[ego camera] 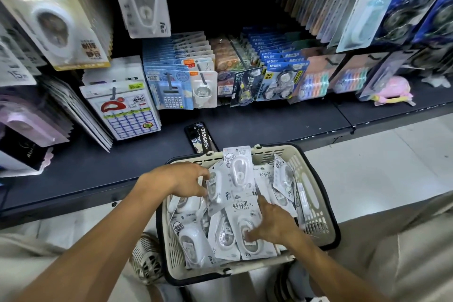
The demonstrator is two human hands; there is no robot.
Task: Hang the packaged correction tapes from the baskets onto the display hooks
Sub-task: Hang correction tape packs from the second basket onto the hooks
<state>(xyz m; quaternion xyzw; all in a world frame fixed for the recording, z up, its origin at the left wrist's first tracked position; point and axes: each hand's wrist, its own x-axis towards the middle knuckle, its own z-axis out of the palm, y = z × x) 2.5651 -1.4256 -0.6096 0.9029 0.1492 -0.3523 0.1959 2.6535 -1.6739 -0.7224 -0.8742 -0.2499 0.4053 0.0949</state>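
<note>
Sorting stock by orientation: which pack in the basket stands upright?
The pack at the basket's far rim, beside the left hand; it stands on end, while the others lie flat or slanted.

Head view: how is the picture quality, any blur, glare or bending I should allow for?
Head view: the basket and both hands are fairly sharp; the hanging packs at upper left and upper right are smeared; the back of the shelf is dark; the shelf edge bows from the wide lens; glare on the packs' plastic.
</note>
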